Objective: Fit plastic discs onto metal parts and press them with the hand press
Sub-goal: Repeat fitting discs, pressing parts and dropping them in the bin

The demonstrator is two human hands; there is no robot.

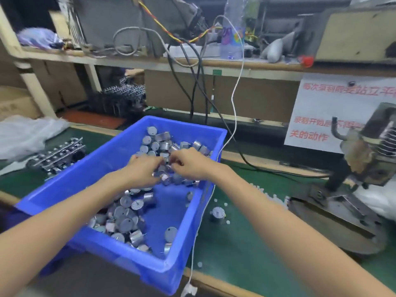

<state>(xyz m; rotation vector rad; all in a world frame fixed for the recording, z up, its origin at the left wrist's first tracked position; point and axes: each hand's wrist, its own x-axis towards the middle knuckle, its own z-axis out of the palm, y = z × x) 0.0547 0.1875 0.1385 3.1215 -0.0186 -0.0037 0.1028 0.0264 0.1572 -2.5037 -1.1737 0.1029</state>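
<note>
A blue plastic bin (102, 168) stands on the green mat and holds several round metal parts (126, 213). Both of my hands are inside it over the far pile. My left hand (143, 170) has its fingers curled down around metal parts. My right hand (188, 163) is beside it, fingers curled and pinching at metal parts in the same pile. One metal part (217, 213) lies on the mat right of the bin, with small white plastic discs (267, 195) scattered around it. The hand press (362, 166) stands at the right on its steel base.
A white cable (234, 116) hangs down past the bin's right wall. Racks of metal parts (60, 155) lie left of the bin. A white notice (317, 112) hangs behind the press. A cluttered shelf with wires runs across the back.
</note>
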